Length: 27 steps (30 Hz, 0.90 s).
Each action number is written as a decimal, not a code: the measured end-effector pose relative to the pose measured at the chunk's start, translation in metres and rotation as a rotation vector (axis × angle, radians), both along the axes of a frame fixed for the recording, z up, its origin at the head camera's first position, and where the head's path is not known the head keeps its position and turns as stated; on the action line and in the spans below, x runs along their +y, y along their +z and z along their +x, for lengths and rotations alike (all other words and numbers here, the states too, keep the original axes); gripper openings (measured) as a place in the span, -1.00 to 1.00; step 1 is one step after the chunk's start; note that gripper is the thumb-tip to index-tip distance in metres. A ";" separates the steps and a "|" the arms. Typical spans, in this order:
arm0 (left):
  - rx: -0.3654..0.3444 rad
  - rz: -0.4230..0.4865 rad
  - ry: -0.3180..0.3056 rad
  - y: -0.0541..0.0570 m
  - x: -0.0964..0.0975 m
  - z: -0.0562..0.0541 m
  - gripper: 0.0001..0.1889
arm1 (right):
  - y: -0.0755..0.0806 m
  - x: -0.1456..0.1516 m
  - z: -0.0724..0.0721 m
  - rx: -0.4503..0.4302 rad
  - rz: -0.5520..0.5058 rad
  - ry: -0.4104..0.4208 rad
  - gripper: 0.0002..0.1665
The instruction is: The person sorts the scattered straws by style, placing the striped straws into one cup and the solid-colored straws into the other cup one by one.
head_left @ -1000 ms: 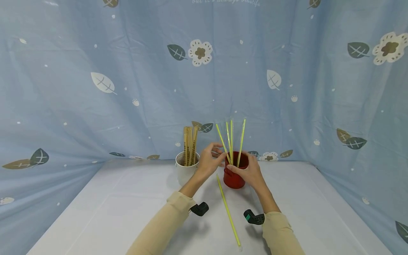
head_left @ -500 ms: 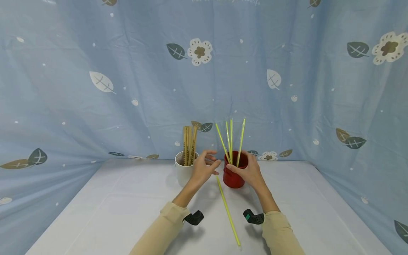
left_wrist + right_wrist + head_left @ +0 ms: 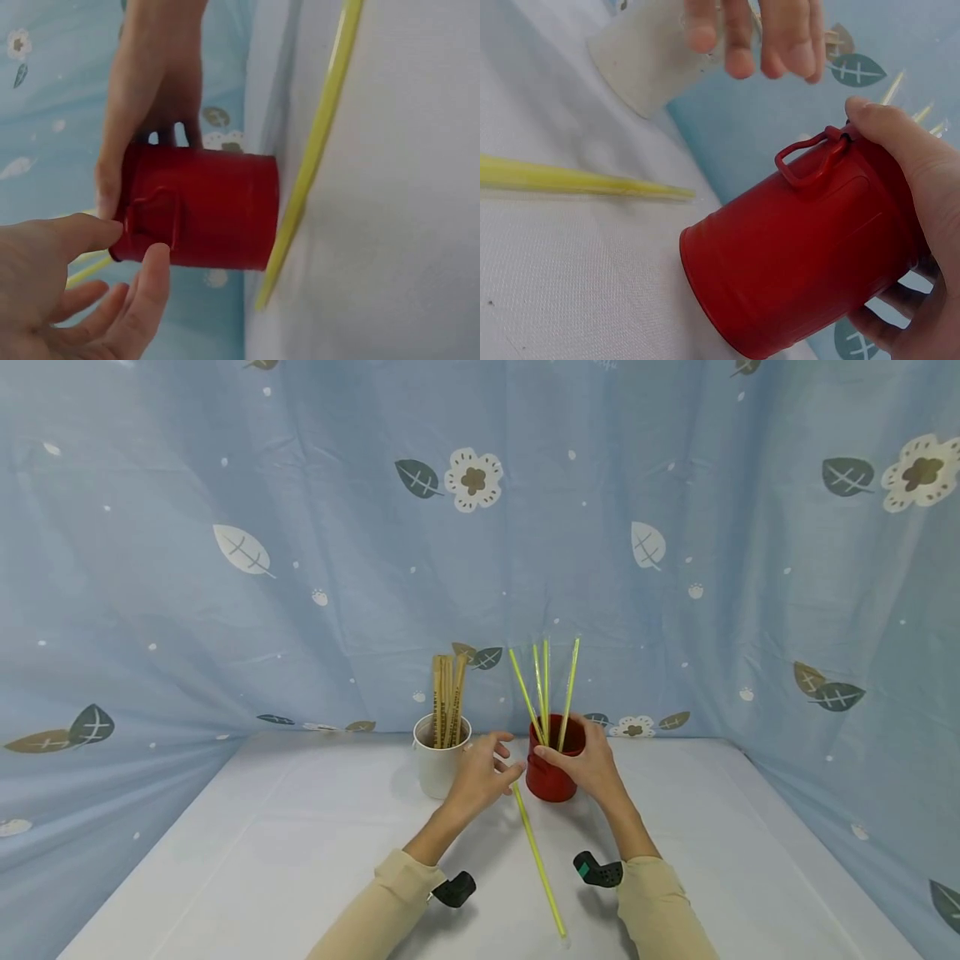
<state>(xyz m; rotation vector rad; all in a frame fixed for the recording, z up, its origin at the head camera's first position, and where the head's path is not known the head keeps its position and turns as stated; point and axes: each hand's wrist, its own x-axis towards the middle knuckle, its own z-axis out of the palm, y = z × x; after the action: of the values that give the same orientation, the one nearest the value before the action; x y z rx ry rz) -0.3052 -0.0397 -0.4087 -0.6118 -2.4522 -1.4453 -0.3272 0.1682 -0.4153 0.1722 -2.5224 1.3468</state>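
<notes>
My right hand (image 3: 591, 767) grips the upper part of a small red bucket (image 3: 550, 783), thumb at the near rim and fingers round the far side. Several yellow-green straws (image 3: 569, 693) in clear wrappers lean inside it. My left hand (image 3: 480, 774) hovers to the bucket's left with fingers spread and bent, nothing between them. Its fingertips overlap the far end of a loose wrapped straw (image 3: 538, 864) lying on the table. In the right wrist view, the wire handle (image 3: 810, 161) on the red bucket (image 3: 780, 255) faces the left hand's fingers (image 3: 739, 60).
A white bucket (image 3: 435, 774) holding several brown paper-wrapped sticks (image 3: 447, 697) stands just behind and left of my left hand. The white-covered table (image 3: 262, 860) ends at a blue leaf-print curtain (image 3: 337, 610) at the back.
My left hand has left the straws at the red bucket's rim, moving left and lower toward the table. The right hand keeps its grip on the bucket, which stays in place.
</notes>
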 end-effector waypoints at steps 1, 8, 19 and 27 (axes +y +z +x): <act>0.003 -0.025 0.003 -0.001 0.000 0.001 -0.52 | 0.000 0.000 0.000 0.002 0.003 -0.001 0.14; -0.017 -0.154 0.020 -0.004 0.001 0.007 -0.41 | -0.001 -0.002 -0.002 0.015 0.006 0.011 0.11; -0.203 -0.284 -0.017 -0.013 0.009 0.007 -0.17 | 0.001 0.001 0.000 0.002 0.001 0.007 0.13; -0.259 -0.401 0.016 -0.020 0.013 0.008 -0.12 | 0.000 0.001 0.000 -0.002 0.006 0.000 0.14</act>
<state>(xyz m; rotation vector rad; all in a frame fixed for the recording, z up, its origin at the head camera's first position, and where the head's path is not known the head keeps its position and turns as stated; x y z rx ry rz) -0.2976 -0.0269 -0.4288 -0.5005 -2.9767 -1.0875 -0.3275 0.1693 -0.4152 0.1720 -2.5280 1.3398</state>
